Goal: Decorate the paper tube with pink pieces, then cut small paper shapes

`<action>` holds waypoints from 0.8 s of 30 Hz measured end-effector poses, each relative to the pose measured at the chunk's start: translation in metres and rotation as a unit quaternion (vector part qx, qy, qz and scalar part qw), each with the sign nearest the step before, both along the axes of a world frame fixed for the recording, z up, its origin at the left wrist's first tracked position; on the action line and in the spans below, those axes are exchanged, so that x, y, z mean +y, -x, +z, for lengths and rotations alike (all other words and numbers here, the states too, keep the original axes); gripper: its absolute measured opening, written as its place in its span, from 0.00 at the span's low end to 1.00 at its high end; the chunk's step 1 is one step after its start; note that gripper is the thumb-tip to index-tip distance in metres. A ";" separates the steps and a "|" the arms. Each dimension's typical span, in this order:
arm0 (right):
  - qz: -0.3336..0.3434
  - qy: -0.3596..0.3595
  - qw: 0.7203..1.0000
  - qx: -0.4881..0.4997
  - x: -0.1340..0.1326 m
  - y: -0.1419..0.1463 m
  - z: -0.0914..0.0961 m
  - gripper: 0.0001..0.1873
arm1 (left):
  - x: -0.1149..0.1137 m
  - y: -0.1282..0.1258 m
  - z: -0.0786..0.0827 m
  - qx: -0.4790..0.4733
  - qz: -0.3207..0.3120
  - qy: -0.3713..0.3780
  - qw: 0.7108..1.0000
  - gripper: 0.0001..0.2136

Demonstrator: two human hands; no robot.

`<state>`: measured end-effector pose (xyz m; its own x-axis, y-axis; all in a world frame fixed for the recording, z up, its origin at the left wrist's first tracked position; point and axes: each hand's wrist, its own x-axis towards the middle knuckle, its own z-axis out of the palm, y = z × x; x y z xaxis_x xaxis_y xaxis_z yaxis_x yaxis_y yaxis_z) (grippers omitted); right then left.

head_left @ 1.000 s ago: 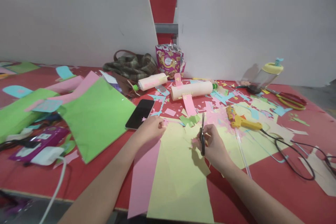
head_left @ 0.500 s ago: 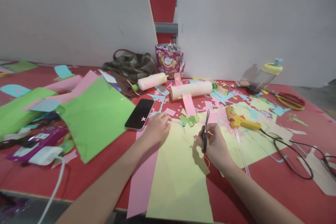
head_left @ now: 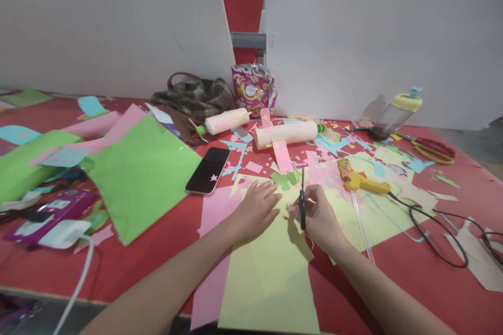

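Observation:
My right hand (head_left: 319,214) grips a pair of dark-handled scissors (head_left: 302,204), blades pointing away from me. Beneath both hands lies a pale yellow paper sheet (head_left: 271,288), partly over a pink sheet (head_left: 212,282). My left hand (head_left: 257,207) is over the yellow sheet with its fingers spread out and nothing visible in them. Small pink scraps lie between the two hands. Just beyond is a jagged green paper scrap (head_left: 286,180). To the left rests a phone (head_left: 207,170) with a pink paper star (head_left: 214,177) on its screen.
Paper-wrapped tubes (head_left: 288,135) with green caps lie farther back, near a snack bag (head_left: 253,89). On the right are a yellow glue gun (head_left: 365,183) with a cord, more scissors (head_left: 434,149) and a clear bottle (head_left: 396,115). Green paper (head_left: 141,178) and a purple power strip (head_left: 51,214) occupy the left.
My left hand has moved right and slightly nearer to me, and its fingers have spread. The scissors in my right hand have shifted slightly left and look more upright.

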<state>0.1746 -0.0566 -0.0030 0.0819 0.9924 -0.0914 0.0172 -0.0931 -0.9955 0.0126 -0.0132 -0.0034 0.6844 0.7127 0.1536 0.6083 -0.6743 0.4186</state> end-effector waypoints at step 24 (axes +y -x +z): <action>0.003 -0.028 0.992 -0.124 -0.002 0.001 0.003 0.14 | 0.003 -0.003 0.000 -0.193 0.095 0.129 0.968 0.09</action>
<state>0.1737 -0.0584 -0.0001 0.0898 0.9959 -0.0146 0.2622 -0.0378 -0.9643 0.0160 -0.0103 -0.0031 0.4642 0.8691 0.1709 0.4765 -0.4076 0.7789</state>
